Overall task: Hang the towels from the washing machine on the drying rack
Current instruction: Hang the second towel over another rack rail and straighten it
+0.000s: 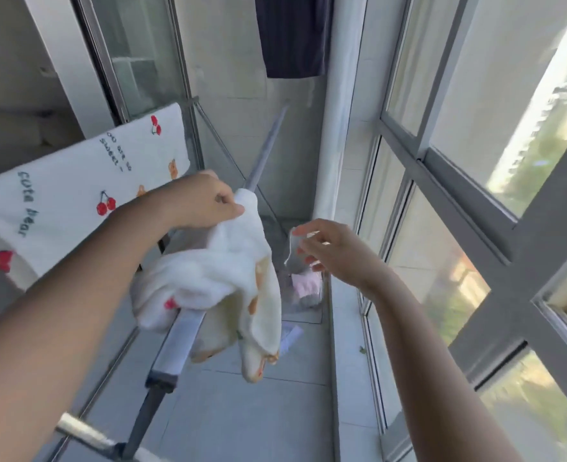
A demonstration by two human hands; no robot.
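My left hand (205, 201) pinches a bunched towel (222, 281) over the rack's bar (182, 341); my right hand (329, 251), fingers loose and empty, should catch its far corner to spread it.

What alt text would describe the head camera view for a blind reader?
The left hand pinches a bunched white towel above a drying rack bar, while the open right hand reaches toward it. Another printed towel already hangs at left.

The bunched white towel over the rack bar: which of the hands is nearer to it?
Left. The left hand grips the bunched white towel at its top corner; the right hand is open, apart to its right.
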